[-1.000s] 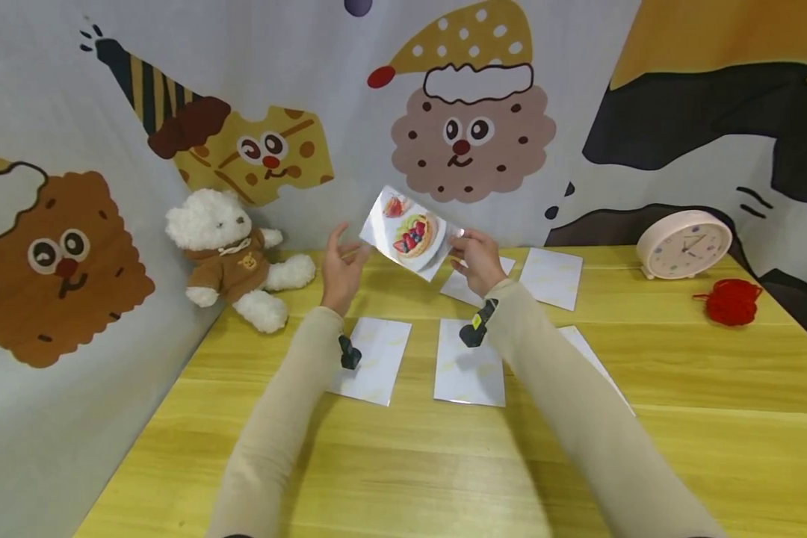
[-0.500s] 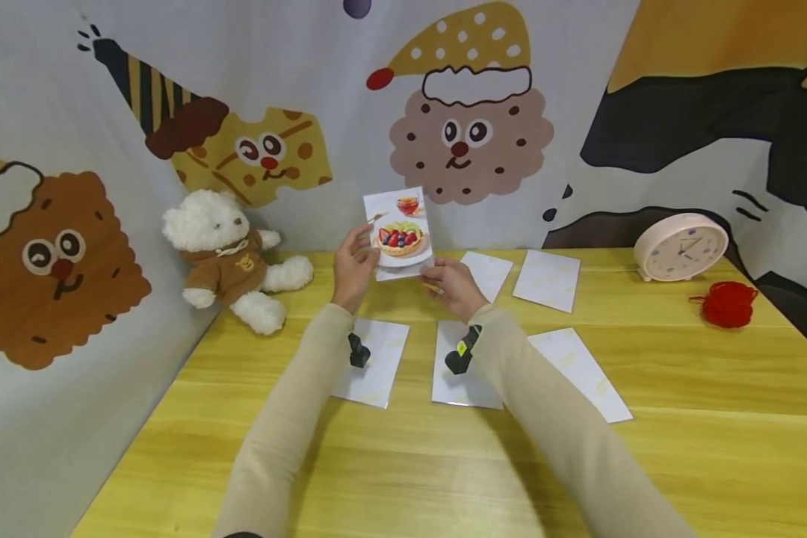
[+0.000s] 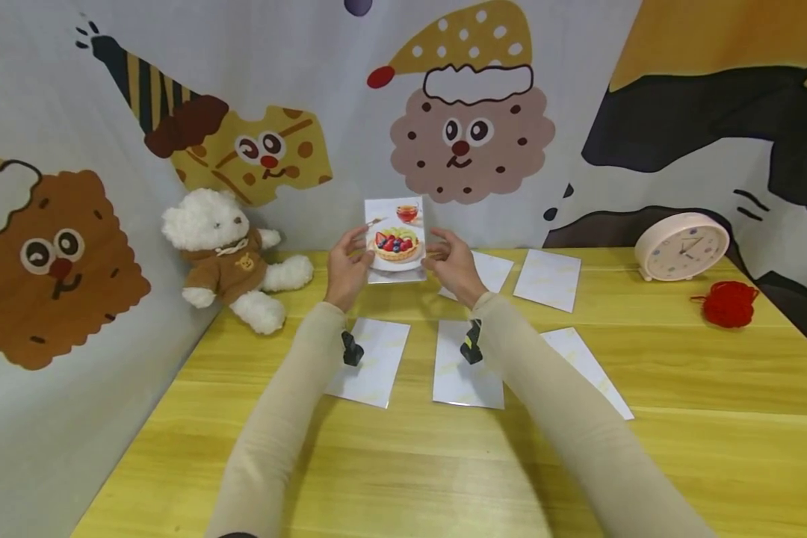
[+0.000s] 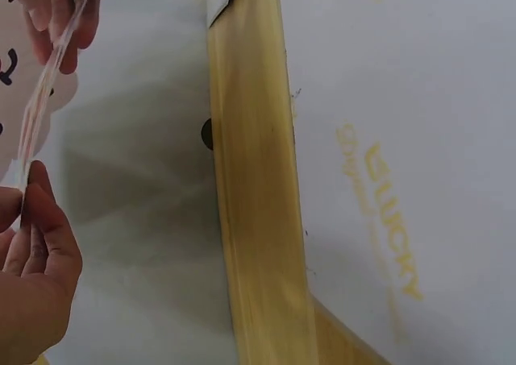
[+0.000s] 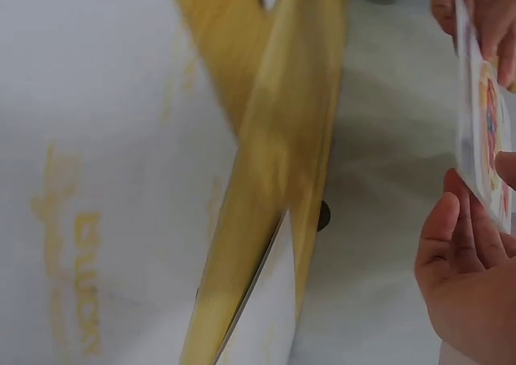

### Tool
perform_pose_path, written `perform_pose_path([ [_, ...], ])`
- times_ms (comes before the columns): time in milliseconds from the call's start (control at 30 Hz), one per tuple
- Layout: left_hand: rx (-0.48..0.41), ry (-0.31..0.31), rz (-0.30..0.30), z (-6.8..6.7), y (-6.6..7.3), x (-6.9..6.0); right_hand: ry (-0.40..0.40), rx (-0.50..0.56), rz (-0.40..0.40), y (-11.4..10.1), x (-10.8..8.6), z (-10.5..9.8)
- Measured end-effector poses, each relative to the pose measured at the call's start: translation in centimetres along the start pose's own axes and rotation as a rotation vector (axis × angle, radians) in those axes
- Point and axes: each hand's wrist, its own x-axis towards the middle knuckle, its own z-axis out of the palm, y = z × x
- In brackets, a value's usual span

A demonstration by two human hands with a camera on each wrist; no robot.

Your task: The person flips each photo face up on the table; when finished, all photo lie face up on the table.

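A glossy photo print (image 3: pixel 395 258) of a fruit tart and a red drink is held upright above the table's far edge. Another layer shows below its bottom edge, so it seems to be a small stack. My left hand (image 3: pixel 347 270) pinches its left edge between thumb and fingers; the left wrist view shows this left hand (image 4: pixel 40 276) from the side. At the opposite edge my right hand (image 3: pixel 454 267) pinches the print, thumb toward me. In the right wrist view the right hand (image 5: pixel 468 276) grips the lower end of the print (image 5: pixel 476 131), seen nearly edge-on.
Several white prints lie face down on the wooden table (image 3: pixel 403 478), among them one at front left (image 3: pixel 376 366) and one at back right (image 3: pixel 548 280). A teddy bear (image 3: pixel 232 258) sits at left. A pink clock (image 3: pixel 682 246) and red yarn (image 3: pixel 729 304) stand at right.
The print was tilted in the right hand alone, with the left hand apart. It has turned upright, and the left hand now grips its other edge. The right hand shifted left, then slightly back.
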Motion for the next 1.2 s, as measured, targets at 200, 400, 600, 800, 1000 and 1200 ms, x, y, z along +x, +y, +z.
perform_pose_path([
  [200, 0.124, -0.02, -0.038, 0.3, -0.2, 0.4, 0.002, -0.162, -0.037, 0.6, 0.7, 0.1],
  [400, 0.366, -0.112, -0.093, 0.3, -0.6, 0.9, -0.034, -0.267, 0.001, 1.3, 1.4, 0.0],
  [600, 0.516, -0.185, -0.131, 0.3, -1.1, 1.0, -0.08, -0.318, 0.13, 2.2, 1.9, 0.1],
  [800, 0.563, -0.204, -0.182, 0.3, -1.5, 1.1, -0.085, -0.245, 0.221, 2.9, 2.0, 0.6],
  [1000, 0.581, -0.154, -0.202, 0.5, -2.0, 1.5, -0.079, -0.156, 0.266, 3.2, 2.1, 0.9],
  [1200, 0.605, -0.112, -0.208, 0.4, -2.3, 1.5, -0.083, -0.131, 0.315, 3.1, 2.2, 1.2],
])
